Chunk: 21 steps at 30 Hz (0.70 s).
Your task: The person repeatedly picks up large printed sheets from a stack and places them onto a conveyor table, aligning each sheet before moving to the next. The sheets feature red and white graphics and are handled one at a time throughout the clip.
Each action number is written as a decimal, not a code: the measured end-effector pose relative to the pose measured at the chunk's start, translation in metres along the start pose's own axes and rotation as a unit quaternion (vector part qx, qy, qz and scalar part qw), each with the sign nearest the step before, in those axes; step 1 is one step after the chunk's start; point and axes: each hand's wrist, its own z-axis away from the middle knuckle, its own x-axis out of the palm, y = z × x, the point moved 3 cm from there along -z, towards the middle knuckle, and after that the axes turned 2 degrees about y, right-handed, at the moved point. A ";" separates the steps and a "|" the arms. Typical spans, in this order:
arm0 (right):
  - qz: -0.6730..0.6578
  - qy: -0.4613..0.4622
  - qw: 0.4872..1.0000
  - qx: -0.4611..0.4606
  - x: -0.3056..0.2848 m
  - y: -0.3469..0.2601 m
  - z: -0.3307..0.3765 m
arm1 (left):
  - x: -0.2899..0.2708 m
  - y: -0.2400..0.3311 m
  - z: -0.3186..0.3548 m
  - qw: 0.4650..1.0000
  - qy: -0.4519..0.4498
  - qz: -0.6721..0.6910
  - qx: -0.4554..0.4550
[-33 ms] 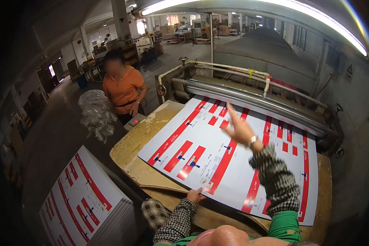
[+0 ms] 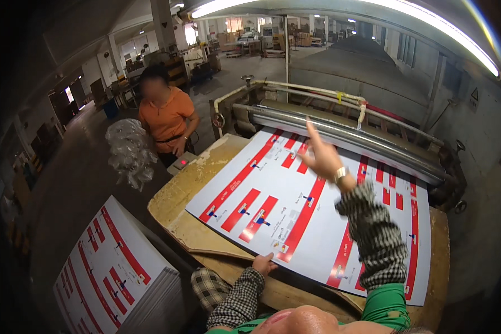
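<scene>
Here, a wooden table (image 2: 178, 190) bears a broad red-and-white printed sheet (image 2: 325, 222), its far end at the steel roller (image 2: 378, 151).
The right hand (image 2: 324, 160) is held over the sheet near the roller, fingers extended, gripping nothing; the left hand (image 2: 264, 265) touches the near edge, though whether its fingers pinch it I cannot tell.

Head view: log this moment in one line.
printed sheet: on table, far end at steel roller; left hand: at near edge; right hand: open above sheet
</scene>
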 end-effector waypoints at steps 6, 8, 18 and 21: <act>-0.014 0.080 0.995 0.059 -0.045 -0.066 -0.103 | 0.014 0.006 0.005 0.998 -0.005 0.063 -0.002; -0.024 0.047 0.996 0.066 -0.041 -0.066 -0.112 | 0.013 0.005 0.005 0.999 -0.004 0.050 -0.008; -0.068 0.155 0.986 -0.012 -0.008 -0.012 -0.125 | 0.013 -0.003 -0.012 0.997 0.004 0.067 0.035; -0.091 -0.066 0.993 -0.039 0.053 0.002 -0.036 | 0.006 -0.019 -0.017 0.998 0.014 0.063 -0.017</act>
